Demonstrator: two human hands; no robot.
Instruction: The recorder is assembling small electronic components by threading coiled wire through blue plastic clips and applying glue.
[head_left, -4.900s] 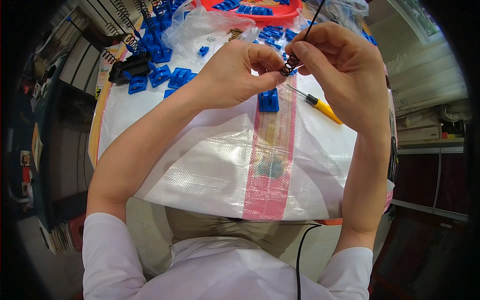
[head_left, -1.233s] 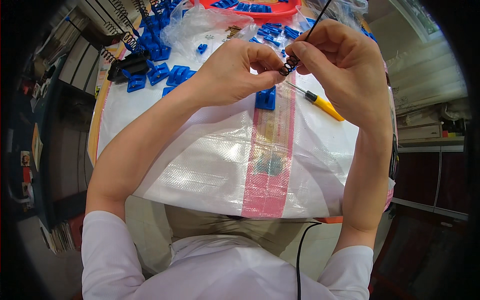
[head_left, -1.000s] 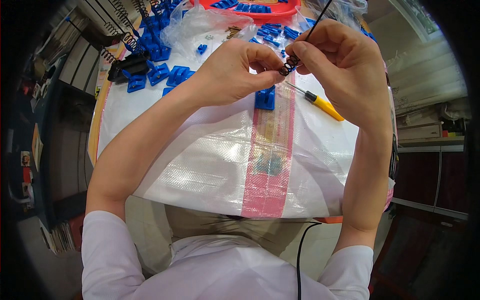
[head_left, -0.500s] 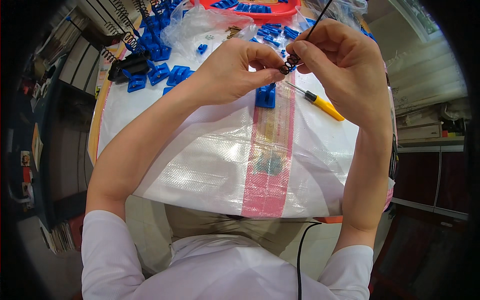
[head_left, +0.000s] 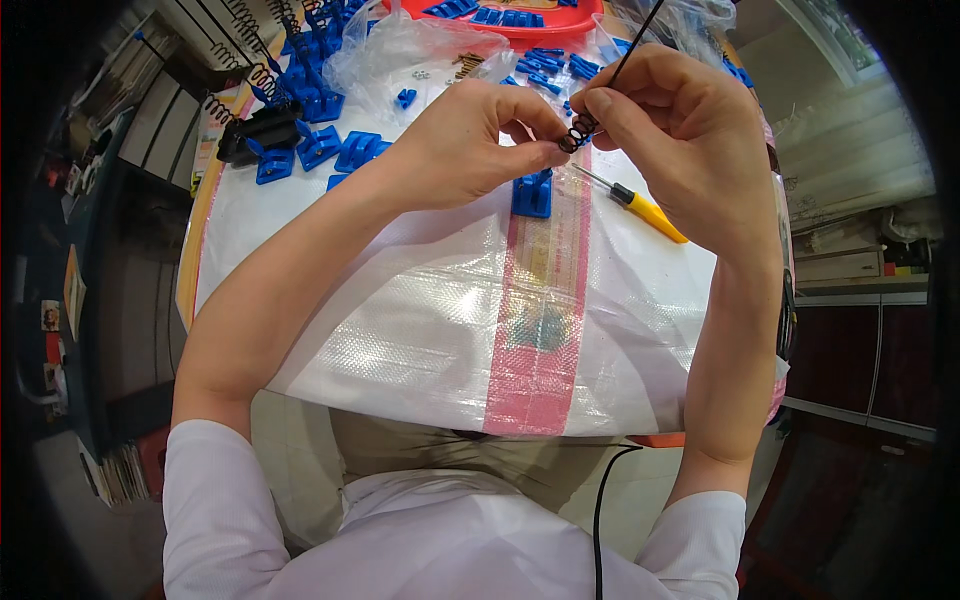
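Observation:
Between my two hands is a black coil spring with a long straight wire rising up and to the right. My left hand is closed, thumb and forefinger pinching at the coil's lower end. My right hand is closed on the spring's upper part, where the straight wire leaves the coil. Just below the left fingertips, a blue plastic base rests on the table cover; whether it touches the spring is hidden by the fingers. A yellow-handled screwdriver lies beneath my right hand, its tip toward the blue base.
Blue bases lie at the left, with black springs on blue bases behind them. Clear plastic bags, brass screws, small blue parts and a red basin are at the back. A woven white sheet covers the table.
Both hands keep their grip on the spring and have barely moved. The coil's lower end sits very slightly lower and further left.

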